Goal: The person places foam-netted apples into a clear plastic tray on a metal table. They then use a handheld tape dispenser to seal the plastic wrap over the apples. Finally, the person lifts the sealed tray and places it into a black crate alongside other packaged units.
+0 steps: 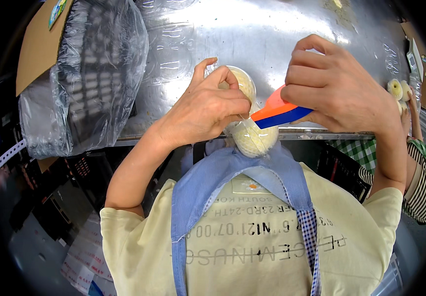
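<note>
At the near edge of the metal table, my left hand [213, 101] pinches the edge of clear plastic between thumb and fingers. Beneath and beyond it, a pale yellow round thing [245, 84] sits in a round clear plastic container. A second pale round thing [255, 140], with a netted surface under clear plastic, is nearer my chest. In my right hand [326, 84] is a wedge-shaped orange and blue tool [277, 109], its tip pointing left and touching or almost touching the plastic beside my left fingers. The exact kind of tool cannot be made out.
A cardboard box [40, 49] and a clear plastic bag of stacked dark trays [94, 79] stand at the left. Clear plastic containers [168, 54] lie on the metal table [267, 29]. At the right, another person's hand [406, 116] is near pale yellow round things [394, 90].
</note>
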